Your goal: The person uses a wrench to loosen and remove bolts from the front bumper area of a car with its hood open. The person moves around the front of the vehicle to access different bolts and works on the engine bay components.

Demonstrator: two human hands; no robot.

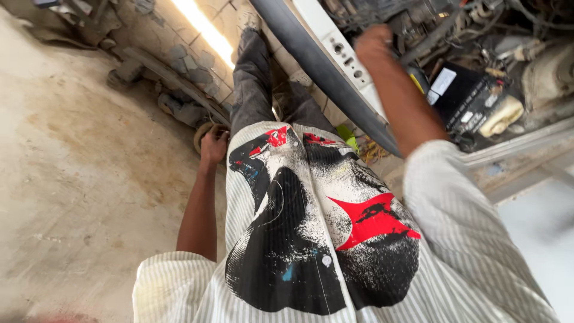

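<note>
While the right hand (373, 45) gropes among engine-bay hoses (439, 33), fingers' state untellable, it risks snagging; the left hand (213, 143), curled shut, hangs by the trousers (254, 78).

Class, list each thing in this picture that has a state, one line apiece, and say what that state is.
Right hand: raised, reaching into the engine bay among the hoses; its grip is blurred.
Left hand: hanging at the side, fingers curled; whether it holds anything cannot be told.
Engine bay: open, parts exposed.
Battery: seated in the bay, black, top showing.
Yellowish tank: in place beside the battery.
Concrete floor: stained.
</note>
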